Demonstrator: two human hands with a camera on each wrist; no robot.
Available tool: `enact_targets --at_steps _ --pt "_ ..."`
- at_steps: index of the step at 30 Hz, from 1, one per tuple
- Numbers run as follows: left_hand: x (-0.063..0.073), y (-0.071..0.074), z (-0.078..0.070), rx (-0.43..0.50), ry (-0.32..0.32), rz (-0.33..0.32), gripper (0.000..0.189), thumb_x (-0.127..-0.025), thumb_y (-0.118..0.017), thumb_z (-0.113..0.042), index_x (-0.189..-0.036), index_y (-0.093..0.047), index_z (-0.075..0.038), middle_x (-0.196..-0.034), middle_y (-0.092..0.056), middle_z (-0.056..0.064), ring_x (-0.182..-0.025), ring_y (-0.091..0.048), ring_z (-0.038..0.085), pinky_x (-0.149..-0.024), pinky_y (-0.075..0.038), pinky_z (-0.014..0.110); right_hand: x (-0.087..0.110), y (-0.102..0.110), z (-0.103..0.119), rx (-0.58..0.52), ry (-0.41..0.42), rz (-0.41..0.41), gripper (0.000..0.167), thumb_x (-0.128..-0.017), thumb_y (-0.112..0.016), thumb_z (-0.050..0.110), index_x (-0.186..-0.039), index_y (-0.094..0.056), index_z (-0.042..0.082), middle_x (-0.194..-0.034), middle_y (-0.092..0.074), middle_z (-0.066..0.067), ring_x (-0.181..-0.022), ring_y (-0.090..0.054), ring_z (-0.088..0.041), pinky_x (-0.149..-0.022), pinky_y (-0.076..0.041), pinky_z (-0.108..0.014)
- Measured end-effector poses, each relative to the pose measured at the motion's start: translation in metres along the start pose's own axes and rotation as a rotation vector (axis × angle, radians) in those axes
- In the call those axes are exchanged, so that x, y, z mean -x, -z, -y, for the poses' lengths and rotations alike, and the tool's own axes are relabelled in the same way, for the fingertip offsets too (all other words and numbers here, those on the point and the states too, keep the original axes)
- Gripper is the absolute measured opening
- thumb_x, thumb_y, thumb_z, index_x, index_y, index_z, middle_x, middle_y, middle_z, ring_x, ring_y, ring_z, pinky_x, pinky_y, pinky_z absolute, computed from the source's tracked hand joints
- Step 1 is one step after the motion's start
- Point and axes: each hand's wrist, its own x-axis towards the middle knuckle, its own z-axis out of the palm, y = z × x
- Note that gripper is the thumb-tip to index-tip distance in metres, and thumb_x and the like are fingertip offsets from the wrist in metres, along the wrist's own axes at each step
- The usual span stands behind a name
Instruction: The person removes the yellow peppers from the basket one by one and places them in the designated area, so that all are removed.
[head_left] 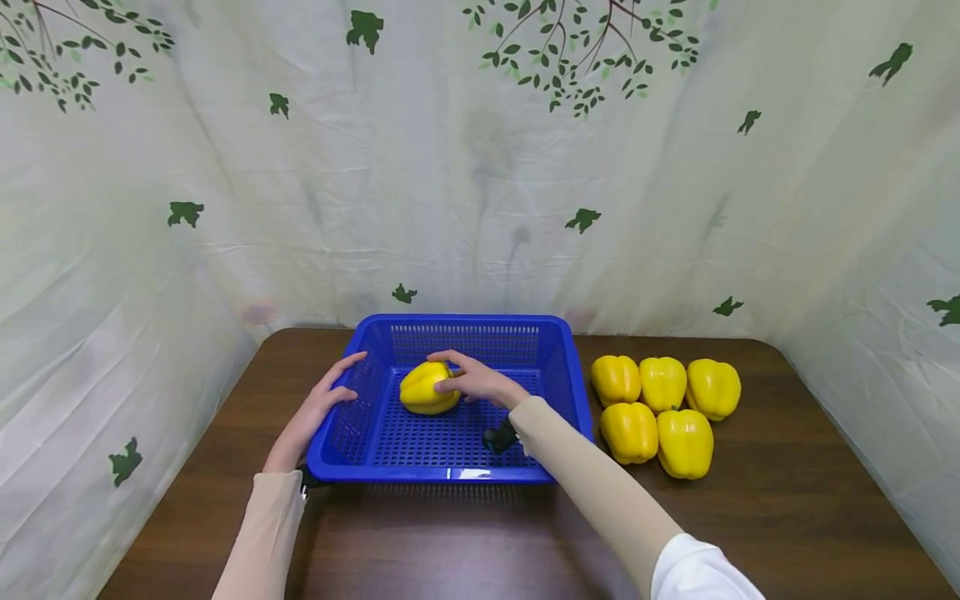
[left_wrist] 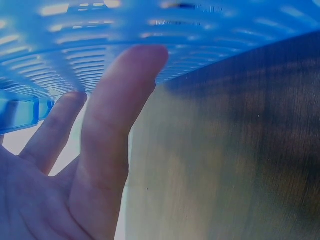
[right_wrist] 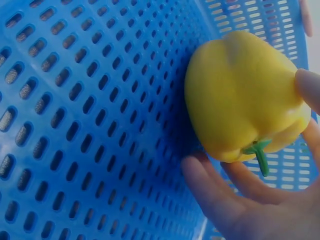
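A yellow bell pepper [head_left: 422, 390] is inside the blue plastic basket [head_left: 435, 444], close over its slotted floor. My right hand [head_left: 482, 382] holds the pepper from its right side, with the thumb and fingers spread around it. Seen from the right wrist, the pepper [right_wrist: 240, 95] shows its green stem toward the palm. At the basket's left wall rests my left hand [head_left: 311, 415], its fingers extended against the rim. The left wrist view shows fingers [left_wrist: 112, 110] of that hand, mostly straight, at the basket's outer side [left_wrist: 200, 22].
Several more yellow bell peppers [head_left: 663, 383] stand in two rows on the brown table [head_left: 795, 467], right of the basket. Behind and at both sides hangs a pale leaf-print curtain [head_left: 450, 183]. My right forearm crosses the basket's right front corner.
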Motion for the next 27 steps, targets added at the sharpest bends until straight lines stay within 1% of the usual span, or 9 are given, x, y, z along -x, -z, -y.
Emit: enact_targets --at_steps 4,7,11,15,20,24,27 --pt "0.0 0.0 0.0 -0.001 0.002 0.004 0.058 -0.098 -0.04 -0.014 -0.153 -0.021 -0.023 -0.157 -0.008 0.015 -0.127 -0.03 0.049 -0.092 -0.041 0.056 0.001 0.001 0.001 -0.03 0.006 0.007 0.043 -0.096 -0.056 0.016 -0.138 -0.048 0.02 -0.146 -0.036 -0.008 -0.126 -0.042 -0.031 -0.087 -0.047 -0.051" --pt "-0.001 0.0 0.0 -0.003 -0.001 0.001 0.058 -0.098 -0.04 -0.013 -0.152 -0.021 -0.021 -0.156 -0.009 0.016 -0.127 -0.031 0.048 -0.092 -0.042 0.054 0.003 0.003 0.002 -0.041 0.013 0.008 0.037 -0.098 -0.054 0.017 -0.135 -0.051 0.019 -0.144 -0.037 -0.008 -0.123 -0.045 -0.031 -0.085 -0.049 -0.05" --pt "-0.002 0.0 0.0 -0.006 -0.013 -0.001 0.058 -0.098 -0.04 -0.012 -0.152 -0.022 -0.019 -0.156 -0.01 0.017 -0.126 -0.032 0.048 -0.09 -0.042 0.05 0.006 0.006 0.005 -0.065 0.028 -0.003 0.033 -0.099 -0.051 0.016 -0.132 -0.052 0.017 -0.143 -0.037 -0.009 -0.119 -0.048 -0.031 -0.086 -0.048 -0.052" --pt "-0.002 0.001 0.001 -0.014 -0.021 -0.001 0.058 -0.097 -0.04 -0.011 -0.152 -0.023 -0.019 -0.155 -0.01 0.018 -0.127 -0.031 0.048 -0.09 -0.042 0.049 0.011 0.01 0.006 -0.085 0.042 -0.014 0.033 -0.099 -0.05 0.016 -0.132 -0.051 0.015 -0.142 -0.038 -0.011 -0.117 -0.049 -0.031 -0.087 -0.047 -0.054" --pt "-0.003 0.001 0.002 -0.004 -0.024 0.004 0.058 -0.097 -0.04 -0.011 -0.152 -0.022 -0.019 -0.155 -0.011 0.018 -0.127 -0.031 0.047 -0.088 -0.043 0.046 0.018 0.016 0.007 -0.058 0.075 -0.027 0.034 -0.099 -0.051 0.019 -0.132 -0.05 0.016 -0.141 -0.039 -0.009 -0.114 -0.05 -0.029 -0.089 -0.045 -0.055" --pt "-0.003 0.001 0.002 0.015 -0.028 0.01 0.058 -0.097 -0.04 -0.01 -0.152 -0.022 -0.018 -0.154 -0.012 0.019 -0.125 -0.032 0.046 -0.086 -0.044 0.042 0.023 0.02 0.008 -0.03 0.124 -0.045 0.036 -0.097 -0.054 0.024 -0.132 -0.049 0.015 -0.139 -0.042 -0.009 -0.108 -0.052 -0.027 -0.088 -0.044 -0.056" --pt "-0.003 0.001 0.002 0.02 -0.028 0.013 0.058 -0.097 -0.04 -0.01 -0.152 -0.022 -0.018 -0.154 -0.011 0.019 -0.125 -0.032 0.046 -0.086 -0.044 0.04 0.028 0.022 0.01 -0.015 0.142 -0.063 0.036 -0.097 -0.055 0.025 -0.131 -0.049 0.016 -0.136 -0.043 -0.008 -0.103 -0.051 -0.026 -0.087 -0.044 -0.055"
